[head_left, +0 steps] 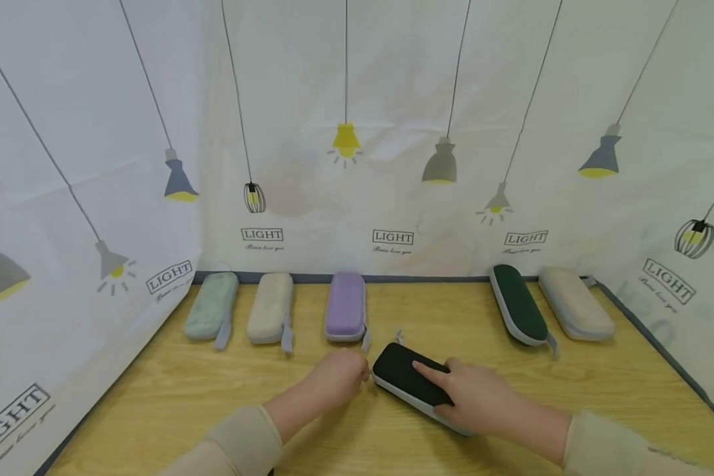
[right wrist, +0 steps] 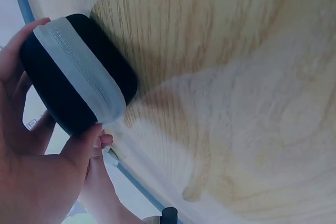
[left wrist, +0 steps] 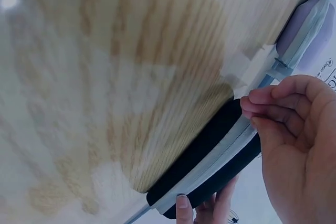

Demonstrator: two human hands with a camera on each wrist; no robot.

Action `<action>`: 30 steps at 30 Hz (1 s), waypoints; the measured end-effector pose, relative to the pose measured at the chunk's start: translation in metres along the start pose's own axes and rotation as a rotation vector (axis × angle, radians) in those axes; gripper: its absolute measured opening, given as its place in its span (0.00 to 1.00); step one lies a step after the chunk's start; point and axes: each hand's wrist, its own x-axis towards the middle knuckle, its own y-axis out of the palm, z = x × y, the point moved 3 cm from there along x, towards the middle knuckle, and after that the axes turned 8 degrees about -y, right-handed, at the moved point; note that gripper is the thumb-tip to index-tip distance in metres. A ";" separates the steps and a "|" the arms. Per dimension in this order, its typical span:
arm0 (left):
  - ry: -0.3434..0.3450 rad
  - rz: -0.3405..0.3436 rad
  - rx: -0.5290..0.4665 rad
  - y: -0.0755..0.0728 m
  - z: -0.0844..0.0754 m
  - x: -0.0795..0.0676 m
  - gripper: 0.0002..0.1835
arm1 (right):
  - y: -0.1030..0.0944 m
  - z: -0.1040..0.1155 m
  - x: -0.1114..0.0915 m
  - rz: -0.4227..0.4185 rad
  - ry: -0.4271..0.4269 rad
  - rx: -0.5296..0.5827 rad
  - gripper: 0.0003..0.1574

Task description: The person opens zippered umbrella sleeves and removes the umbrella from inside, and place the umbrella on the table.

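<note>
A black zip case [head_left: 413, 373] with a light grey zipper band lies slantwise on the wooden table. My right hand [head_left: 482, 396] grips its right end, the index finger stretched along the top and the thumb on the near side. At the other end my left hand [head_left: 339, 377] pinches the zipper with thumb and fingertips together; the pull itself is hidden by the fingers. In the left wrist view the zipper band [left wrist: 210, 158] runs closed along the side up to the pinching left hand [left wrist: 299, 135]. The right wrist view shows the case's closed end [right wrist: 86, 72] in the right hand [right wrist: 42, 166].
Along the back edge lie a mint case [head_left: 211, 305], a cream case [head_left: 270, 308], a purple case [head_left: 344, 305], a dark green case [head_left: 519, 304] and a beige case [head_left: 577, 304]. A white curtain printed with lamps [head_left: 387, 192] surrounds the table [head_left: 601, 410] on three sides.
</note>
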 end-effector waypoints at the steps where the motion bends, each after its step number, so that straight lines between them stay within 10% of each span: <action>1: -0.003 0.007 -0.007 0.000 0.001 0.000 0.09 | 0.000 0.000 0.000 -0.002 0.004 0.002 0.44; 11: 0.002 0.087 -0.114 0.013 -0.003 0.005 0.07 | -0.003 0.002 0.003 -0.040 0.031 -0.022 0.44; 20: -0.139 0.096 -0.197 0.019 0.006 0.021 0.07 | -0.004 -0.001 0.014 0.039 0.104 0.071 0.51; 30: -0.107 0.074 -0.197 0.013 0.008 0.025 0.05 | -0.037 -0.008 0.007 0.228 -0.426 -0.067 0.69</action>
